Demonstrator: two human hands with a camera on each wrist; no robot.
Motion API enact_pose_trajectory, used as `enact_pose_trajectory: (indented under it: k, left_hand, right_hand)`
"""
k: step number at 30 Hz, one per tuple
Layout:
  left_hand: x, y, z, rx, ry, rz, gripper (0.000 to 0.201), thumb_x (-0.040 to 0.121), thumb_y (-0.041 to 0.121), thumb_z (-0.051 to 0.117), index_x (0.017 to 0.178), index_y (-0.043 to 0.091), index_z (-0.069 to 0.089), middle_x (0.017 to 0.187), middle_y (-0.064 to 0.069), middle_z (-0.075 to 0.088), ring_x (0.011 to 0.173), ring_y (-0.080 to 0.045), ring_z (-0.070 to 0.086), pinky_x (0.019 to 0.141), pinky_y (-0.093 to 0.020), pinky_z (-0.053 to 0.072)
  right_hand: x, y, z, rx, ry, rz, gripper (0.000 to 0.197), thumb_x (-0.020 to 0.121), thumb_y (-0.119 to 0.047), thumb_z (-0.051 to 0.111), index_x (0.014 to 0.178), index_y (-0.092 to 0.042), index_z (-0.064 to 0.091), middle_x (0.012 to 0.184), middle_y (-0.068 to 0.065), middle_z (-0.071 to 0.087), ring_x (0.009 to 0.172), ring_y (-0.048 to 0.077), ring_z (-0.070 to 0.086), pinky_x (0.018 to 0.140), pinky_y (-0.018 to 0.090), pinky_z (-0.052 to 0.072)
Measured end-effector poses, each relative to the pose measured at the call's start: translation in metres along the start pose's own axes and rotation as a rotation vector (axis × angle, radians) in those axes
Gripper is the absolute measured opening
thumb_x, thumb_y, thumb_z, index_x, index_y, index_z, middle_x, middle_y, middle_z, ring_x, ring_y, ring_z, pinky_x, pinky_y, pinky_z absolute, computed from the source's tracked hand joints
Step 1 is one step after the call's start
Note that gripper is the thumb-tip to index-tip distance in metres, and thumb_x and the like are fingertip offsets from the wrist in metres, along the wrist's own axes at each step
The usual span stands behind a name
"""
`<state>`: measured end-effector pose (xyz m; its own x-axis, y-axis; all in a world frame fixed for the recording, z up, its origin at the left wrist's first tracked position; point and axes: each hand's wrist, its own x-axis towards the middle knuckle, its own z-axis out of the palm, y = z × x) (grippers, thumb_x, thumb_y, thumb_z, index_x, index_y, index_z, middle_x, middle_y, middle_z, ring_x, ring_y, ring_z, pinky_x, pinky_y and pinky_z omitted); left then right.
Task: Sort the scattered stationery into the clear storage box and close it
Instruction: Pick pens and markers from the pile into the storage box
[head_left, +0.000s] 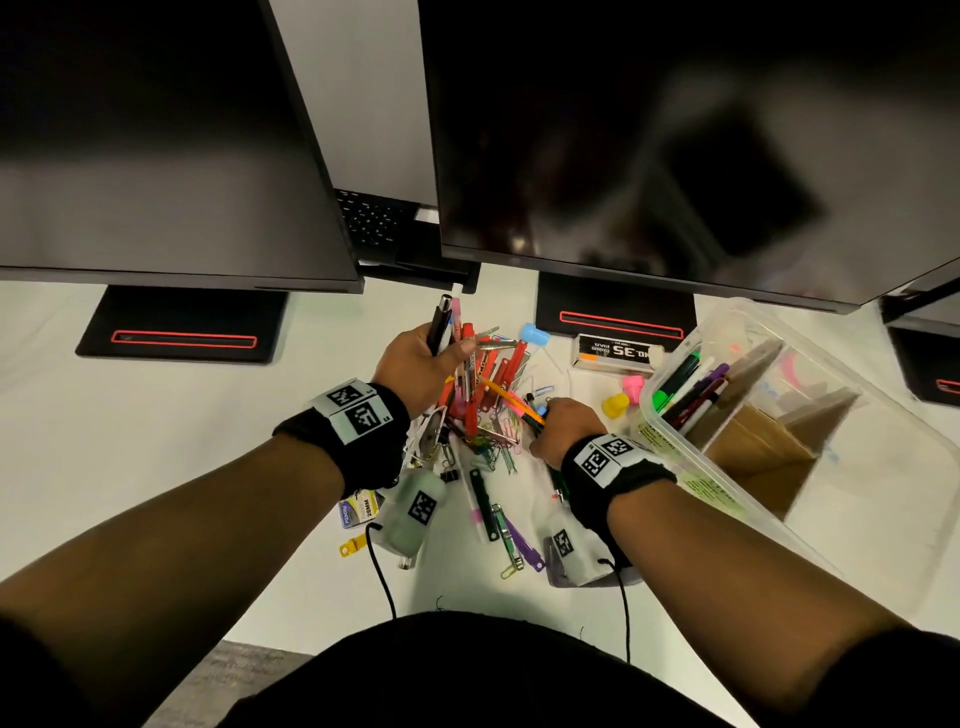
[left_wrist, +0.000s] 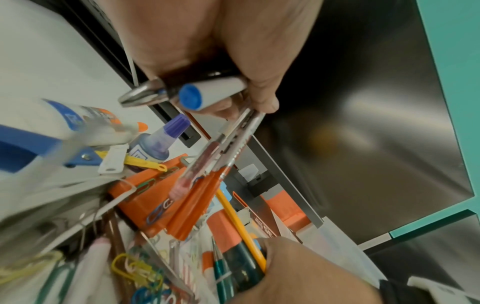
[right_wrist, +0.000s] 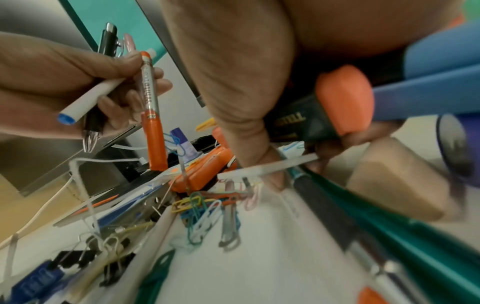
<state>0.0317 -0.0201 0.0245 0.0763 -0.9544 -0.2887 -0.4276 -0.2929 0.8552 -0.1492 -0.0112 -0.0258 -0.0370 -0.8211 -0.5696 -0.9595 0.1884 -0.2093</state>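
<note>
A white desk carries two black monitors on red-trimmed stands at the rear, with the scattered stationery heaped at centre. In the head view, both forearms extend forward, each wearing a black wristband with printed square markers. The left hand is raised above the heap, fingers curled round a bundle of pens held roughly upright. The right hand sits low at the heap's right edge, fingers closed on several pens and a yellow pencil. The clear plastic storage box stands open at the right, near the right hand; it contains cardboard dividers and a row of markers in its rear-left compartment. A black staple box lies behind the heap, with one pink and one yellow cap just right of it. In the left wrist view, the left hand grips four pens: one white barrel with a blue end, one black with a chrome tip, and two clear with orange grips. Orange plastic utility knives and coloured wire paper clips lie below. In the right wrist view, the right hand clamps a dark green pen with an orange end, a blue barrel and a teal pen; the remaining count is blurred.
</note>
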Motion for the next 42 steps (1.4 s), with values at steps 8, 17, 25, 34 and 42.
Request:
enact_pose_trajectory:
  k: [8, 17, 25, 34, 42]
  left_hand:
    - [-0.003, -0.004, -0.005, 0.001, 0.01, 0.008, 0.029, 0.091, 0.035, 0.055, 0.071, 0.015, 0.048, 0.054, 0.001, 0.037, 0.047, -0.014, 0.035, 0.05, -0.023, 0.032]
    - [-0.005, 0.013, 0.005, 0.034, 0.032, 0.041, 0.029, 0.094, 0.034, 0.05, 0.105, 0.009, 0.059, 0.061, 0.01, 0.046, 0.057, -0.004, 0.042, 0.057, -0.02, 0.034]
    - [-0.012, 0.045, 0.019, 0.01, -0.004, 0.095, 0.029, 0.095, 0.031, 0.049, 0.114, 0.012, 0.06, 0.098, -0.021, 0.067, 0.099, -0.036, 0.06, 0.083, -0.033, 0.045]
    - [-0.004, 0.072, 0.051, -0.123, -0.156, 0.14, 0.02, 0.096, 0.028, 0.047, 0.105, 0.012, 0.057, 0.083, -0.001, 0.065, 0.058, 0.001, 0.064, 0.055, -0.008, 0.048]
    - [-0.007, 0.117, 0.103, -0.022, -0.353, 0.202, 0.028, 0.094, 0.036, 0.05, 0.112, 0.015, 0.057, 0.078, 0.006, 0.065, 0.056, -0.002, 0.062, 0.048, -0.006, 0.047]
  right_hand:
    - [-0.001, 0.006, -0.01, 0.186, 0.072, 0.063, 0.031, 0.079, -0.014, 0.065, 0.108, -0.006, 0.056, 0.11, 0.013, 0.063, 0.095, 0.028, 0.059, 0.075, 0.029, 0.046]
    - [-0.022, -0.001, -0.037, 0.688, 0.316, -0.071, 0.026, 0.075, -0.013, 0.076, 0.094, -0.014, 0.058, 0.087, 0.002, 0.063, 0.082, 0.023, 0.061, 0.081, 0.033, 0.052]
    - [-0.052, 0.003, -0.063, 1.096, 0.413, -0.173, 0.022, 0.073, -0.003, 0.077, 0.084, -0.012, 0.06, 0.076, 0.003, 0.063, 0.07, 0.019, 0.059, 0.071, 0.028, 0.055]
    - [-0.058, 0.034, -0.094, 1.454, 0.496, -0.029, 0.014, 0.078, -0.002, 0.072, 0.081, -0.012, 0.062, 0.072, 0.004, 0.064, 0.067, 0.019, 0.062, 0.072, 0.031, 0.057]
    - [-0.053, 0.095, -0.12, 1.5, 0.445, 0.32, 0.006, 0.076, 0.003, 0.069, 0.078, 0.005, 0.063, 0.06, 0.015, 0.057, 0.031, 0.02, 0.051, 0.043, 0.03, 0.052]
